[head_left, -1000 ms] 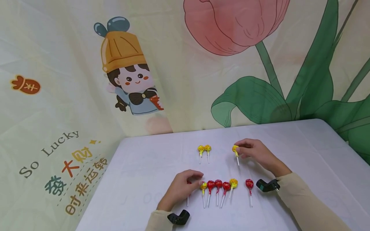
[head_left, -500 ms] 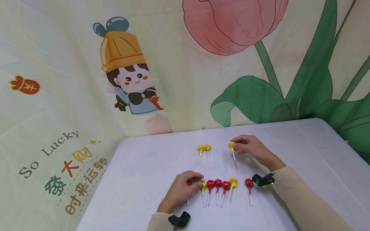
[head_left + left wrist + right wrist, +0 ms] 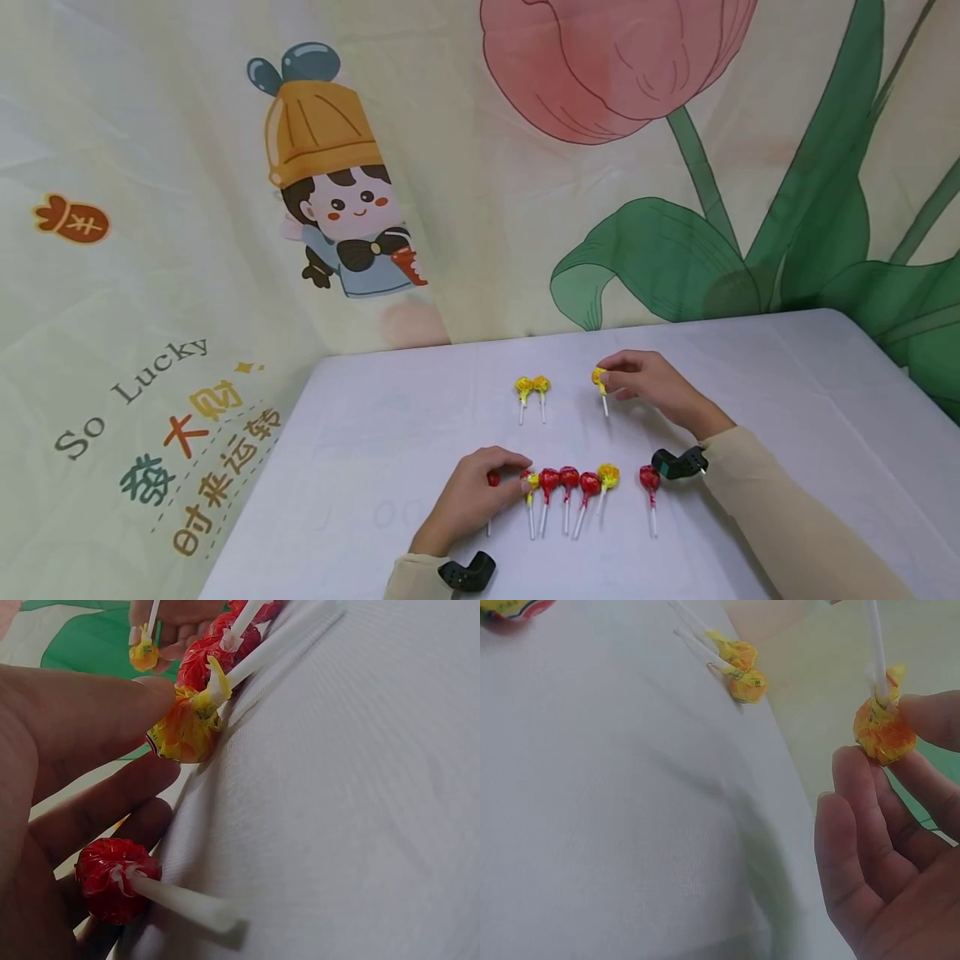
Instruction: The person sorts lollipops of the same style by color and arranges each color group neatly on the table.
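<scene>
In the head view my left hand (image 3: 472, 496) is at the left end of a row of lollipops. Its thumb and fingers pinch the wrapped head of a yellow lollipop (image 3: 187, 731). A red lollipop (image 3: 116, 877) lies by the lower fingers of that hand, mostly covered by it from above. Further back, my right hand (image 3: 656, 387) pinches another yellow lollipop (image 3: 885, 731) between thumb and fingertips, stick pointing down toward the table in the head view. It is raised above the cloth, to the right of two yellow lollipops (image 3: 522, 387) lying side by side.
Beside the left hand, several red lollipops (image 3: 568, 477) and a yellow lollipop (image 3: 608, 477) continue the row. A single red lollipop (image 3: 649, 479) lies farther right, close to the right wrist's black camera (image 3: 678, 463). A printed cloth backdrop (image 3: 480, 208) rises behind the white table (image 3: 360, 450).
My right hand has moved slightly left and back with its yellow lollipop, then stayed nearly still. The left thumb and fingers have come in on the yellow lollipop at the row's end.
</scene>
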Available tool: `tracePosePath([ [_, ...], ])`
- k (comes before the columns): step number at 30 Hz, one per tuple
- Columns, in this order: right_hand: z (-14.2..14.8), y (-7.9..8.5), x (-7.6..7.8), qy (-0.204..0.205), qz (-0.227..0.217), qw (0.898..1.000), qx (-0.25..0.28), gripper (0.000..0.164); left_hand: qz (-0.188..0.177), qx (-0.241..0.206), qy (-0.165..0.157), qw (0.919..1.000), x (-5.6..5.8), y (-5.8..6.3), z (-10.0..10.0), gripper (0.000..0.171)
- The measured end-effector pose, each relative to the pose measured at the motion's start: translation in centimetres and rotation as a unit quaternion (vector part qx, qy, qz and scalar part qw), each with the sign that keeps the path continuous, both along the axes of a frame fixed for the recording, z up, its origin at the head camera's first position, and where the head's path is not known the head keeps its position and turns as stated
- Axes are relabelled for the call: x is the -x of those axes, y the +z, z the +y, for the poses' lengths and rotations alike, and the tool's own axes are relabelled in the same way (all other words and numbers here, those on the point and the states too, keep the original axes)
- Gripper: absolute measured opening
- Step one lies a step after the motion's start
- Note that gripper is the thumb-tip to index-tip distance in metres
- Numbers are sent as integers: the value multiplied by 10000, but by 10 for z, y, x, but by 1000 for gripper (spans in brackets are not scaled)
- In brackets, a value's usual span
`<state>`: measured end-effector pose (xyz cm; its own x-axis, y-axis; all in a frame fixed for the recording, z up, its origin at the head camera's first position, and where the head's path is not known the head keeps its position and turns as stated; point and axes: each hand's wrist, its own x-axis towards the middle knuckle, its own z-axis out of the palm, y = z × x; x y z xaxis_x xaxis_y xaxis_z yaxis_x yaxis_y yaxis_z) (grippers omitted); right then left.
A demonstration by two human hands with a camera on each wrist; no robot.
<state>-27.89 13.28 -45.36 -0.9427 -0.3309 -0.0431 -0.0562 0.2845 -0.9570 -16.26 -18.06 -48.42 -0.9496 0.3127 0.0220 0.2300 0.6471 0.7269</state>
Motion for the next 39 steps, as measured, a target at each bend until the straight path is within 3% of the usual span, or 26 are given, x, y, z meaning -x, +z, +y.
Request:
tracePosePath([
  [39,-7,-7,20,-208,-82,9996,-155,34,182,104,49,9998,-1,-3,2,20],
])
